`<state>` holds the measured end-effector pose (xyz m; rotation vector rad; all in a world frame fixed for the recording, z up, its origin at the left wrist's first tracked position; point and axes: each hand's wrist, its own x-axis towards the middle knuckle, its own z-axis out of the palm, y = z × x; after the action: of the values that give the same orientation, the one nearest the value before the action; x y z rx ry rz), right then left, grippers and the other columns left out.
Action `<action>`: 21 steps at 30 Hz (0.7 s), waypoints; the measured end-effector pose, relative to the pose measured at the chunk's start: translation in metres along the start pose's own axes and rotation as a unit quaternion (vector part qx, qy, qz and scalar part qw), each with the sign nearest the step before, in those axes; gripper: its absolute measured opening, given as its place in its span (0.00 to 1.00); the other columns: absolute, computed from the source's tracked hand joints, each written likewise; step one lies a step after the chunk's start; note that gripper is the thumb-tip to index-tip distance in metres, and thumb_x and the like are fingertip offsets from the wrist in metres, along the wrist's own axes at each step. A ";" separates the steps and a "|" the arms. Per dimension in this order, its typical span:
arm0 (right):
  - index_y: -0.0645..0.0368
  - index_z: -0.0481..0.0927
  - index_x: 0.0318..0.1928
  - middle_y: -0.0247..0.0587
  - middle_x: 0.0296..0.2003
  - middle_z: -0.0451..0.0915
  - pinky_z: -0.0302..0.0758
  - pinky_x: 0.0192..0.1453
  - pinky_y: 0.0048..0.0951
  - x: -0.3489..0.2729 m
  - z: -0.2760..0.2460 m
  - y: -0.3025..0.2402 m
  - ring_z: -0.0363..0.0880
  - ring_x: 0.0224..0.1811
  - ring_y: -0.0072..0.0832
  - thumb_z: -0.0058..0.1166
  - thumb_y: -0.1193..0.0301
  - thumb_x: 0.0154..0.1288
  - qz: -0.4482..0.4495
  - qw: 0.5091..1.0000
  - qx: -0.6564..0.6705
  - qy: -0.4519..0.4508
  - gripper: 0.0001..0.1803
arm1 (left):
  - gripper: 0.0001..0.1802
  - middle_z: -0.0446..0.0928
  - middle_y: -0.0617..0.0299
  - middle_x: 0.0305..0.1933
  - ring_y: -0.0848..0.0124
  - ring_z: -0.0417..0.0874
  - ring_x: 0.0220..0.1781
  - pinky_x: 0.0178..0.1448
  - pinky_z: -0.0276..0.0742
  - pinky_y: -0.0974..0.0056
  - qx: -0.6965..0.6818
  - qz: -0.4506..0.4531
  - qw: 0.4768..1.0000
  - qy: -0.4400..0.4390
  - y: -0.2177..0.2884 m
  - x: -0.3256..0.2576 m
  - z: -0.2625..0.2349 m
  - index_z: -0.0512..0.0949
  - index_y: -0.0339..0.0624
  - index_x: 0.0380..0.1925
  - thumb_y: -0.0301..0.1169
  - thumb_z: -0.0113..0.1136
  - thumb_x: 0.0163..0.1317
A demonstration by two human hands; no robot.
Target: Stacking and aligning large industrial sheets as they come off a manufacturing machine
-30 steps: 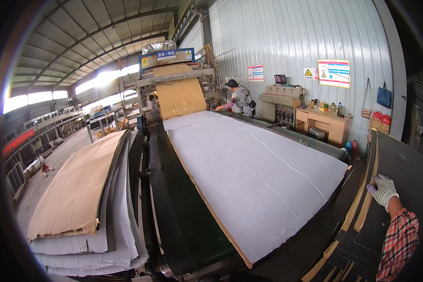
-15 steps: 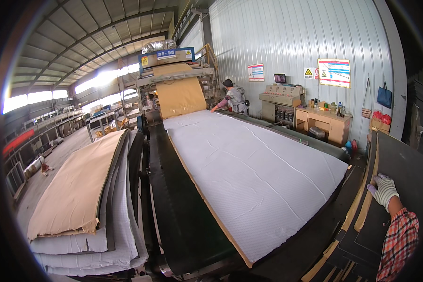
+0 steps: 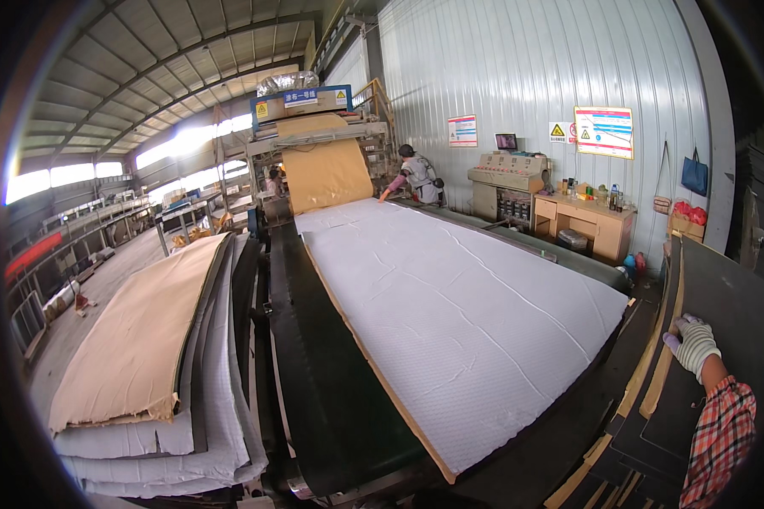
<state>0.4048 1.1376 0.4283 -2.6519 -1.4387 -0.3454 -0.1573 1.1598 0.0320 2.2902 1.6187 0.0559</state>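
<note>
My right hand (image 3: 696, 346), in a striped knit glove, rests at the left edge of a stack of dark sheets (image 3: 730, 293). Its thumb stands apart from the fingers, which lie on the top sheet; no object shows in the hand. My left hand is out of view. Before me a wide white quilted-looking sheet (image 3: 475, 314), creased along its length and edged in brown, lies on a dark conveyor belt (image 3: 348, 416). It stretches to a machine (image 3: 301, 106) at the far end, where brown sheeting (image 3: 327, 174) hangs down.
Layered brown and white sheets (image 3: 136, 331) are piled on the left. Beside the belt's far right side a co-worker (image 3: 420, 178) reaches toward the white sheet. A control console (image 3: 509, 174) and a wooden desk (image 3: 581, 220) with bottles stand along the right wall.
The co-worker at the far end has straightened slightly and turned, one arm still stretched to the white sheet. My right hand has stayed in place.
</note>
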 end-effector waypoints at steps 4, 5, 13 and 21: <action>0.63 0.69 0.56 0.57 0.57 0.66 0.55 0.67 0.37 0.001 0.001 0.001 0.62 0.62 0.46 0.45 0.53 0.61 -0.001 1.000 -0.001 0.003 0.30 | 0.24 0.69 0.57 0.59 0.58 0.64 0.62 0.64 0.56 0.53 -0.002 -0.001 1.000 -0.002 -0.001 0.000 0.000 0.75 0.50 0.48 0.46 0.50 0.53; 0.63 0.69 0.56 0.57 0.57 0.66 0.55 0.67 0.37 0.001 0.001 0.001 0.62 0.62 0.46 0.45 0.53 0.61 -0.001 1.000 -0.002 0.003 0.30 | 0.24 0.69 0.57 0.59 0.58 0.64 0.63 0.65 0.56 0.53 -0.002 0.000 1.000 -0.003 -0.001 0.000 0.000 0.75 0.50 0.48 0.46 0.50 0.53; 0.63 0.70 0.55 0.57 0.57 0.67 0.56 0.66 0.37 0.001 0.003 0.002 0.63 0.61 0.46 0.46 0.53 0.60 -0.005 1.000 -0.001 0.012 0.29 | 0.24 0.68 0.57 0.59 0.57 0.63 0.63 0.65 0.55 0.53 -0.010 0.000 1.000 -0.003 0.002 0.000 -0.003 0.75 0.50 0.49 0.46 0.50 0.53; 0.63 0.70 0.55 0.57 0.57 0.67 0.56 0.66 0.37 -0.001 -0.001 -0.002 0.62 0.62 0.46 0.46 0.53 0.60 -0.001 1.000 0.002 0.004 0.29 | 0.24 0.68 0.57 0.59 0.58 0.63 0.63 0.65 0.56 0.54 -0.007 0.003 1.000 0.002 -0.002 0.001 0.002 0.75 0.50 0.49 0.47 0.49 0.54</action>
<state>0.4029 1.1379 0.4292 -2.6427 -1.4389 -0.3536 -0.1588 1.1607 0.0295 2.2859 1.6086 0.0734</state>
